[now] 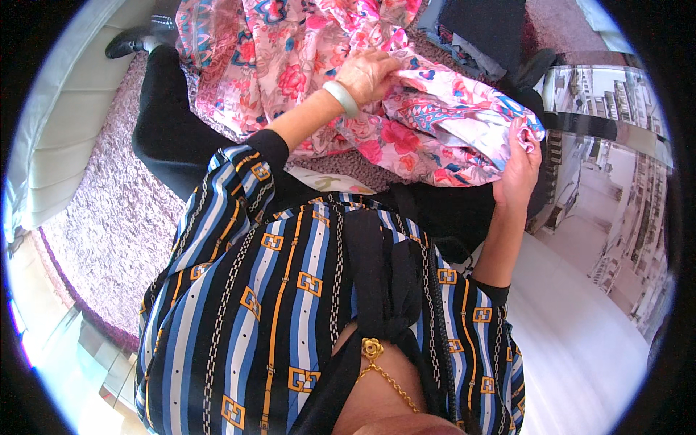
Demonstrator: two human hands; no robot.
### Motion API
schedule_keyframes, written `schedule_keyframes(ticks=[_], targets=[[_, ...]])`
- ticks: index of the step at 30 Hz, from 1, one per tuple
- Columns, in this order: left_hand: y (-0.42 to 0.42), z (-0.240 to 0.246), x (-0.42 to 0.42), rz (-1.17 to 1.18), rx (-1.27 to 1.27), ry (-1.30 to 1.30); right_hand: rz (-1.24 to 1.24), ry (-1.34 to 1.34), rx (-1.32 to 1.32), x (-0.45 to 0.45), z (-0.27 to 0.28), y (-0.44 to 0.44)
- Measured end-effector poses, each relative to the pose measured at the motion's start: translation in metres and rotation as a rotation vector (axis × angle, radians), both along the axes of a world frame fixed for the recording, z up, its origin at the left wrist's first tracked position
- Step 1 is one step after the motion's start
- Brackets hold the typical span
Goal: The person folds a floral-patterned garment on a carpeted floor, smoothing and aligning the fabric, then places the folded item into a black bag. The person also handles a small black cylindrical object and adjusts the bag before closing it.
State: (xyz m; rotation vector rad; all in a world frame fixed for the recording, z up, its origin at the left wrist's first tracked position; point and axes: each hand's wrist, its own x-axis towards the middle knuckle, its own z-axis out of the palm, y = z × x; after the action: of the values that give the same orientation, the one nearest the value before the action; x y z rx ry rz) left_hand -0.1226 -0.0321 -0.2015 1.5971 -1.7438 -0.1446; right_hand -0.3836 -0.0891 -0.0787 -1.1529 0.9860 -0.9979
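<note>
A large pink floral cloth (304, 76) with red roses and blue motifs spreads in loose folds over the shaggy rug and across my legs. My left hand (371, 76), with a pale bangle (341, 99) at its wrist, pinches a fold of it near the middle. Farther right, my right hand (517, 171) grips a bunched end of the same cloth, thumb on top. Between the two hands the fabric is gathered lengthwise, its paler underside partly showing. Whether it is a garment or a sheet I cannot tell.
Folded dark clothes (478, 32) lie in a stack beyond the cloth. A cream padded furniture side (70, 119) runs along the left. At right stands a glossy surface with a printed street scene (609, 179). My legs (163, 119) are spread on the rug (122, 217).
</note>
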Motion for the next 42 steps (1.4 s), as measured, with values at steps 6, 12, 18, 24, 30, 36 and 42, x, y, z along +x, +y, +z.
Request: schedule_keyframes(ticks=[6,12,18,24,30,36,42], targets=[[0.014,0.001,0.038,-0.055,0.093,-0.083,-0.051,-0.055,0.039,0.007,0.008,-0.007],[0.035,-0.021,0.070,-0.051,0.246,-0.062,-0.023,-0.040,0.032,0.009,0.011,-0.002],[0.071,-0.035,0.074,-0.053,0.454,0.142,-0.031,-0.007,0.090,0.005,-0.003,0.003],[0.093,-0.049,0.053,-0.185,0.580,-0.164,0.029,0.016,0.127,-0.001,-0.026,0.015],[0.100,-0.051,0.040,-0.152,0.561,-0.431,0.022,0.052,0.122,-0.005,-0.025,0.016],[0.095,-0.072,0.053,-0.103,0.703,-0.272,-0.001,0.046,0.120,-0.007,-0.020,0.001],[0.108,-0.041,0.038,-0.098,0.630,-0.288,-0.032,-0.036,0.241,-0.008,-0.014,-0.013]])
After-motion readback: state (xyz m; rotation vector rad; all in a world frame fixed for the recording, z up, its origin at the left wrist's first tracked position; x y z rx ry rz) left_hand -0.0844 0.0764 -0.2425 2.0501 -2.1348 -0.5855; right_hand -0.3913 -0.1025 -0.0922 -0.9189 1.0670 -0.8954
